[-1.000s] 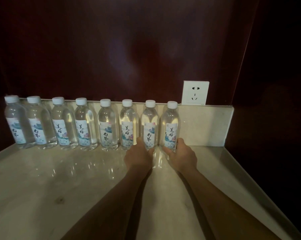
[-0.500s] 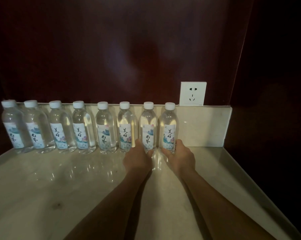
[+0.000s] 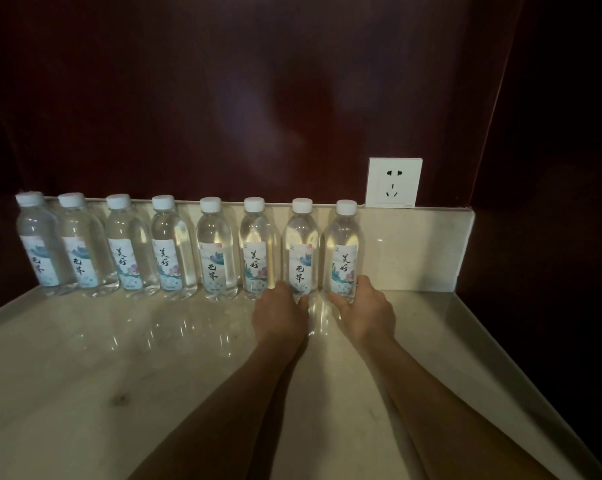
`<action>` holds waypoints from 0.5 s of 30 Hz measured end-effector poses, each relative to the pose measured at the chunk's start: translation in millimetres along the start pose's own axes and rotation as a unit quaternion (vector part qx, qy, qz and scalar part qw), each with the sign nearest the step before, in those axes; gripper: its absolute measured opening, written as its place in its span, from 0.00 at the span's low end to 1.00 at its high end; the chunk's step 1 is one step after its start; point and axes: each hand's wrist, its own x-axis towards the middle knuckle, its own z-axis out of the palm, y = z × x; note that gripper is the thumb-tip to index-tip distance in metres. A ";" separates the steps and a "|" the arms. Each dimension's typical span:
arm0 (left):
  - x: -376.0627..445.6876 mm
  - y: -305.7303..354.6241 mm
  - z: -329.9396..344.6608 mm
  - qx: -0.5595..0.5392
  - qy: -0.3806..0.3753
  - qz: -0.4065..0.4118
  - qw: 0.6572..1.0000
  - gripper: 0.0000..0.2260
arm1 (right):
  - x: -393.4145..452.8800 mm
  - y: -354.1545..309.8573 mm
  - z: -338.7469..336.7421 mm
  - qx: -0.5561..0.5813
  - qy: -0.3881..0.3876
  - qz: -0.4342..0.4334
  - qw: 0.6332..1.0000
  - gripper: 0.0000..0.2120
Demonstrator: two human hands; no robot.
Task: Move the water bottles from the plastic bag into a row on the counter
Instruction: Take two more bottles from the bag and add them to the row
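Eight clear plastic water bottles (image 3: 216, 249), white-capped, stand upright in a row along the backsplash (image 3: 413, 249) on the glossy marble counter (image 3: 119, 375); the left hand (image 3: 280, 315) cups the seventh bottle (image 3: 301, 247)'s base; the right hand (image 3: 365, 311) wraps the eighth bottle (image 3: 342, 247)'s base.

Bare forearms and hands, head view.

Left hand (image 3: 280, 315) and right hand (image 3: 365, 311) uncovered: no gloves, rings, watch or wristbands visible. Both forearms bare along the whole visible length, down to the lower edge of the picture; no sleeve, cuff or fabric visible. Finger detail lost in dim light; fingernails not discernible. No marks or tattoos discernible.
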 end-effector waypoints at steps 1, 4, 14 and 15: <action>-0.6 0.5 -0.6 -0.005 0.002 -0.001 1.000 0.14 | 0.1 -0.1 -0.2 -0.006 0.001 -0.001 1.000 0.23; -2.6 0.9 -2.0 -0.014 0.007 -0.007 1.000 0.16 | -0.6 -0.5 -0.3 -0.010 0.002 -0.004 1.000 0.23; -10.3 7.4 -15.5 -0.043 -0.017 -0.013 0.999 0.18 | -4.1 -6.5 -12.3 0.023 -0.038 -0.006 0.999 0.29; -11.4 7.2 -19.5 -0.046 -0.022 -0.014 0.999 0.18 | -6.0 -9.0 -15.5 0.028 -0.038 -0.008 0.999 0.29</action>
